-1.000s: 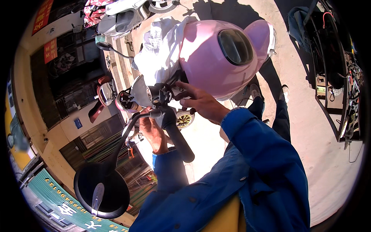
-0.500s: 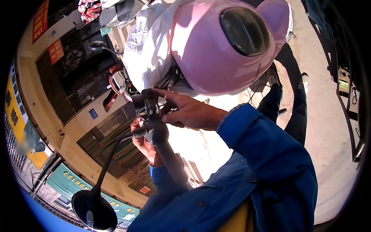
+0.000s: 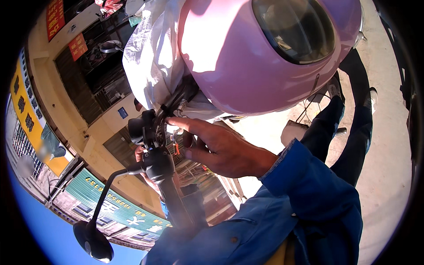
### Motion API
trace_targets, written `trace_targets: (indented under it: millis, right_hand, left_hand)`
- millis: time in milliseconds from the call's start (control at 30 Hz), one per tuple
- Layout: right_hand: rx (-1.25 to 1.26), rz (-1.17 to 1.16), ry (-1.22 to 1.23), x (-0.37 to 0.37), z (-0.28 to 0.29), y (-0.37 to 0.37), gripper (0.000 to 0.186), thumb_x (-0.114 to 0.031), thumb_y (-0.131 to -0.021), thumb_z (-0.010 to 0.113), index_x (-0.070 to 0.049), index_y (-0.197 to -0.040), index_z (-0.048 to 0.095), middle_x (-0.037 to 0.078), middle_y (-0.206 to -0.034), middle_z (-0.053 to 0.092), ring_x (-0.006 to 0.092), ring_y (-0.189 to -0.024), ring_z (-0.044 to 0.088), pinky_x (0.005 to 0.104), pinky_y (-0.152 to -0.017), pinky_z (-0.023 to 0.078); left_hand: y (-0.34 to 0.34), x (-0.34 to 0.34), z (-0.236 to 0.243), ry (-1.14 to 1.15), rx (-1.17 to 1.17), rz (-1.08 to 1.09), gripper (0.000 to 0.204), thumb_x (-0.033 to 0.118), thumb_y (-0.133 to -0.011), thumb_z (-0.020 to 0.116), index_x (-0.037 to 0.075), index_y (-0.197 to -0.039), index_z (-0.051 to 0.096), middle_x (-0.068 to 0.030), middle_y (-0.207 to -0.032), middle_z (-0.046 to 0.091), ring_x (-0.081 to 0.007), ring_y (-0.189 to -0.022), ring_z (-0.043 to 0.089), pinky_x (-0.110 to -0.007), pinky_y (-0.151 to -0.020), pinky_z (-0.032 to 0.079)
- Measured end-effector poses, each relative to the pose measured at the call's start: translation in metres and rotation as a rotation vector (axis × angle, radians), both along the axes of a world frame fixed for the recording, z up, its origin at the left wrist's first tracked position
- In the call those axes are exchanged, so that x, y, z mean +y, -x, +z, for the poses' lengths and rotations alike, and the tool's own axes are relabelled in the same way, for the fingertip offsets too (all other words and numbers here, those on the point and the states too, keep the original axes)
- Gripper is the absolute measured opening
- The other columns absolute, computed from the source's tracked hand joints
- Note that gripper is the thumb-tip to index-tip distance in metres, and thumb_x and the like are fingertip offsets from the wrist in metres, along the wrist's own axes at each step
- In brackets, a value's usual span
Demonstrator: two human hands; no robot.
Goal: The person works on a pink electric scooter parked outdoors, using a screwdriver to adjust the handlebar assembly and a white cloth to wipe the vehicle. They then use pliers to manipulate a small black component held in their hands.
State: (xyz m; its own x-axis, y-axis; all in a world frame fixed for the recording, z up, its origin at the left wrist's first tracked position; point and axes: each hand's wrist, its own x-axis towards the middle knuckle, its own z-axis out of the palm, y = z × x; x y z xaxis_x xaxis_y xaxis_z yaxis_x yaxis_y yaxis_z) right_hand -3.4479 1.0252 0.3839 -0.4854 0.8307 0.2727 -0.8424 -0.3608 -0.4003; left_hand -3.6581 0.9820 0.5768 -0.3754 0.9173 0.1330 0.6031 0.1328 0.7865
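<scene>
A motorcycle-type handlebar with a black grip (image 3: 174, 198) slants up at left of centre. At its upper end sits a black control and lever clamp (image 3: 154, 139) with cables. My right hand (image 3: 221, 148) reaches in from the right; its index finger stretches to the cables beside the clamp, and the thumb is apart from it. Nothing shows between them. A small orange-red part (image 3: 176, 148) lies just left of the thumb. My left hand (image 3: 139, 153) is mostly hidden behind the clamp; only bits of its fingers show, and its hold cannot be made out.
A black rear-view mirror (image 3: 93, 240) sticks out at lower left on its stalk. Beyond the handlebar are a pink rounded shell with a dark window (image 3: 247, 75) and a white plastic sheet (image 3: 150, 57). A person's dark-trousered legs (image 3: 353, 137) stand at the right. Shopfronts line the left.
The view has shifted, bringing the pink shell nearer. My right thumb has come away from the clamp, the index finger staying at the cables. My left hand is now more hidden behind the clamp.
</scene>
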Motion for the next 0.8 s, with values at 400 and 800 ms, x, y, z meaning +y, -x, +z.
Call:
trace_targets:
  millis: [400, 800]
  right_hand:
    - [-0.032, -0.123, -0.016, -0.021, -0.023, -0.016, 0.054, -0.010, -0.097, 0.060, -0.004, -0.148, 0.045, 0.016, -0.105, 0.057, 0.0283, -0.091, 0.060, 0.0408, -0.084, 0.049]
    - [-0.223, -0.217, 0.068, -0.051, -0.006, -0.043, 0.044, -0.017, -0.099, 0.063, 0.000, -0.139, 0.054, 0.018, -0.108, 0.063, 0.0297, -0.095, 0.065, 0.0421, -0.085, 0.051]
  left_hand:
    - [-0.009, 0.007, 0.004, 0.069, -0.173, -0.112, 0.034, 0.022, -0.103, 0.059, 0.010, -0.134, 0.054, -0.0166, -0.104, 0.065, -0.0230, -0.091, 0.060, -0.028, -0.074, 0.051]
    - [-0.016, 0.021, -0.009, -0.059, -0.352, 0.135, 0.043, 0.039, -0.104, 0.048, 0.014, -0.137, 0.054, -0.0127, -0.108, 0.069, -0.0259, -0.082, 0.068, -0.035, -0.060, 0.052]
